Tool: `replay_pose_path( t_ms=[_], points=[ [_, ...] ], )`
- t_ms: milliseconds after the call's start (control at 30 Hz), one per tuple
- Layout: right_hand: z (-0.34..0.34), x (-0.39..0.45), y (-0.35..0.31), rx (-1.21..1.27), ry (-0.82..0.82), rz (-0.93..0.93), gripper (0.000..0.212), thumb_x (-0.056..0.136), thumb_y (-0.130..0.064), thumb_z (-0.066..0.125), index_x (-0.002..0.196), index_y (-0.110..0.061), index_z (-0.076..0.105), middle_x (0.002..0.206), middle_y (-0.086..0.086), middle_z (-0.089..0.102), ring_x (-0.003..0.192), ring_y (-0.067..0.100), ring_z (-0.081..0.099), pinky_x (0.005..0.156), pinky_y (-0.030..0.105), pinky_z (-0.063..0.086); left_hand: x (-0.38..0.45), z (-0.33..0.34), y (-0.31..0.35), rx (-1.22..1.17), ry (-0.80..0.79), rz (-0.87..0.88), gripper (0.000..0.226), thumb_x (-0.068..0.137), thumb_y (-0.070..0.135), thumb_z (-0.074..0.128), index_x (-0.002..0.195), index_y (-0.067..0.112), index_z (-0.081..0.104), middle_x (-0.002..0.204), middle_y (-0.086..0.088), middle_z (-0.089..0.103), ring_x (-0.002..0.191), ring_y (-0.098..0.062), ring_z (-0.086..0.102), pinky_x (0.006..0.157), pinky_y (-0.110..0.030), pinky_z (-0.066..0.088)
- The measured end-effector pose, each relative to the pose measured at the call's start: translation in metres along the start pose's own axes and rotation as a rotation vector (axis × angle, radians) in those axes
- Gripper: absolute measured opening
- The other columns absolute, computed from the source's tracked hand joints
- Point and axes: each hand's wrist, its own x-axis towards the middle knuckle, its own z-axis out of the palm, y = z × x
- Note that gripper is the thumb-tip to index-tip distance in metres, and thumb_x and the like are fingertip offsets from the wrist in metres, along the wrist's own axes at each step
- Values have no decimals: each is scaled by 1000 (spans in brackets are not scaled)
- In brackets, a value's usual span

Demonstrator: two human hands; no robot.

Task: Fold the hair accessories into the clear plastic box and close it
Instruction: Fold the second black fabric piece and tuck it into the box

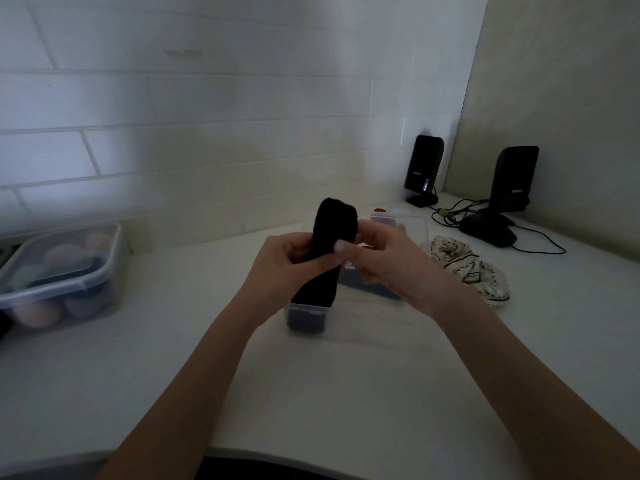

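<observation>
A black fabric hair band (332,237) stands folded and upright above the clear plastic box (349,323) at the middle of the white counter. My left hand (287,261) grips its middle from the left. My right hand (377,251) pinches its upper part from the right, thumb on the cloth. The band's lower end hangs down to the box's front rim. Dark blue items lie inside the box. The box's clear lid (408,223) lies behind it, partly hidden by my right hand. A cream patterned scrunchie (467,268) rests on the counter to the right.
A lidded plastic container (62,271) holding rounded pastel items sits at the left. Two black speakers (423,169) (512,178), a black mouse (488,230) and cables occupy the back right corner. A tiled wall runs behind the counter.
</observation>
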Motion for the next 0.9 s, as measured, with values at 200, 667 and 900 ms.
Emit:
replay_pose_path(
  t_ms=[200,667,900],
  points=[
    [7,-1,-2,61,74,-141,19,80,-15,69,99,-14,66,78,10,72,67,24,66,64,31,54,0,2,-3,36,-90,-24,55,63,33,78,106,7,56,89,-10,74,86,-27,71,80,-39,58],
    [15,-4,-3,52,9,-174,28,81,-21,67,108,-22,59,110,4,70,91,14,68,80,51,54,-6,5,1,153,-245,-14,18,92,21,53,79,16,64,61,9,70,60,-7,68,61,-14,51],
    [15,-5,-2,130,-107,-203,29,87,-3,60,116,-7,60,106,10,69,93,37,66,74,59,53,-4,5,-1,178,-218,11,15,91,13,56,78,15,63,58,9,69,56,-6,67,58,-13,50]
  ],
)
